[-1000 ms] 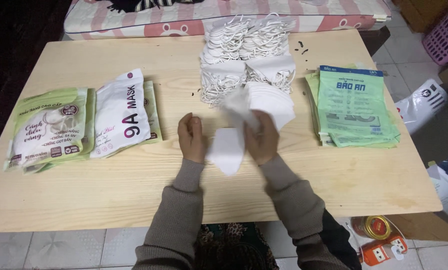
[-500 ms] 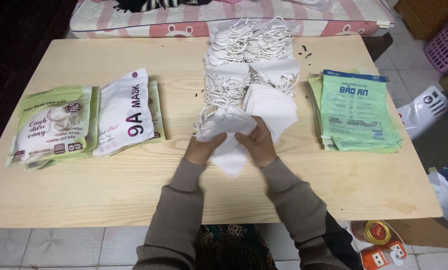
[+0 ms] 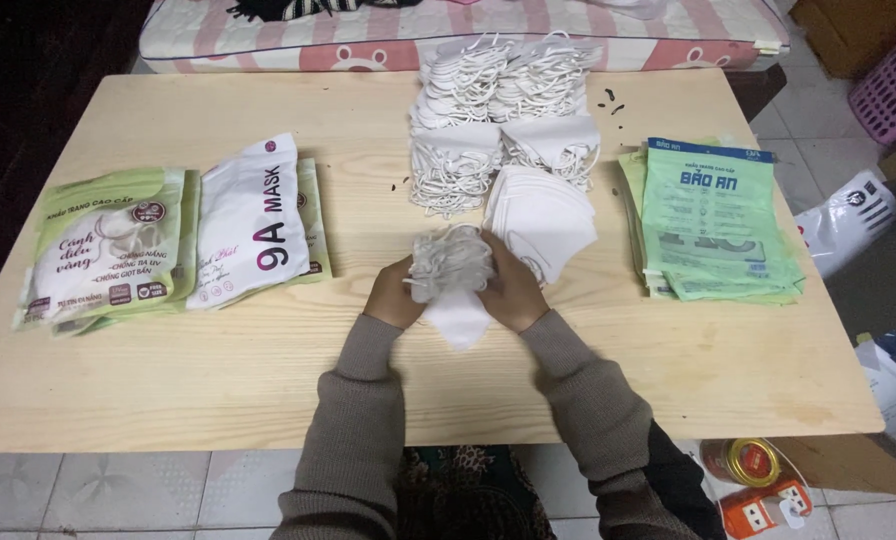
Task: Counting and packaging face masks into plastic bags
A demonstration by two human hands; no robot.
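Observation:
Both hands grip one bunch of white face masks at the middle of the wooden table. My left hand holds its left side and my right hand its right side. The ear loops bunch up on top and a pointed white end hangs toward me. Just beyond my right hand lies a loose stack of folded white masks. Farther back sits a big heap of white masks with tangled loops.
Green packets and a white mask packet lie at the left. A stack of green flat bags lies at the right. A striped mattress borders the far edge; a pink basket and cans sit off the right.
My hands have drawn together around the masks and gathered them into a tight bunch; earlier the right hand lifted a mask from the loose stack toward the left hand.

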